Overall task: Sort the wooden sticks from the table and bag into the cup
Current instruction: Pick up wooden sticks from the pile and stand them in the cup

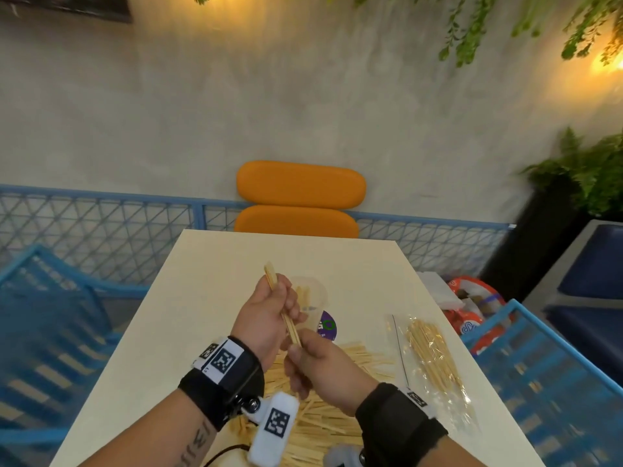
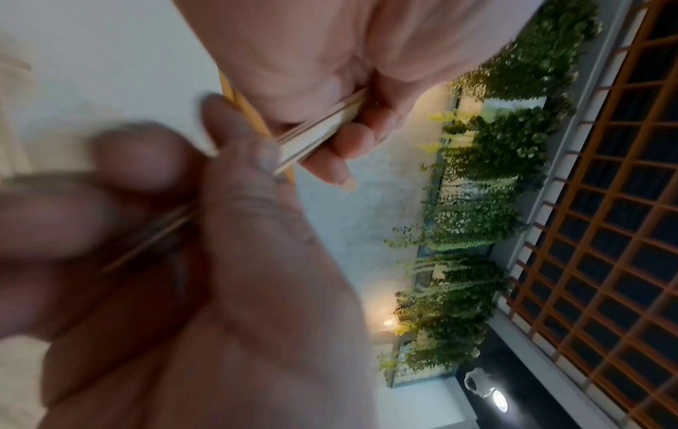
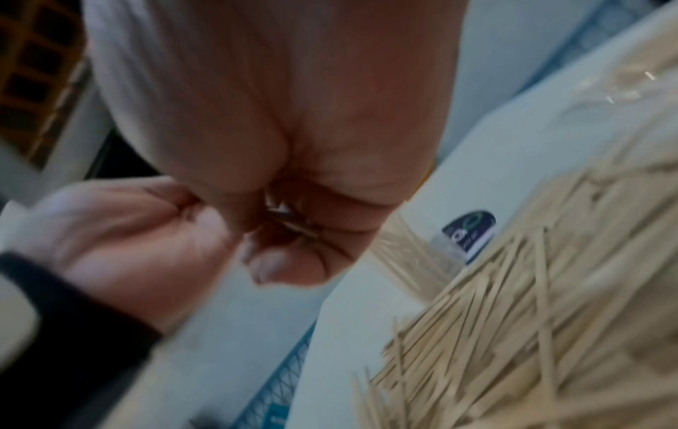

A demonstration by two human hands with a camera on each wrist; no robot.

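Observation:
My left hand [image 1: 269, 308] grips a small bundle of wooden sticks [image 1: 281, 305] above the table, its top end poking out past the knuckles. My right hand [image 1: 303, 348] pinches the bundle's lower end. The left wrist view shows the bundle [image 2: 322, 124] held in curled fingers. A clear plastic cup [image 1: 312, 293] with a purple label stands just behind the hands with several sticks in it. A loose pile of sticks [image 1: 323, 419] lies under my wrists and shows in the right wrist view [image 3: 513, 319]. A clear bag of sticks [image 1: 435, 358] lies to the right.
The cream table [image 1: 209, 298] has bare room at left and far. An orange chair [image 1: 300, 197] stands at the far edge. Blue mesh chairs [image 1: 50, 315] flank both sides, and a red and white bag [image 1: 472, 308] sits on the right one.

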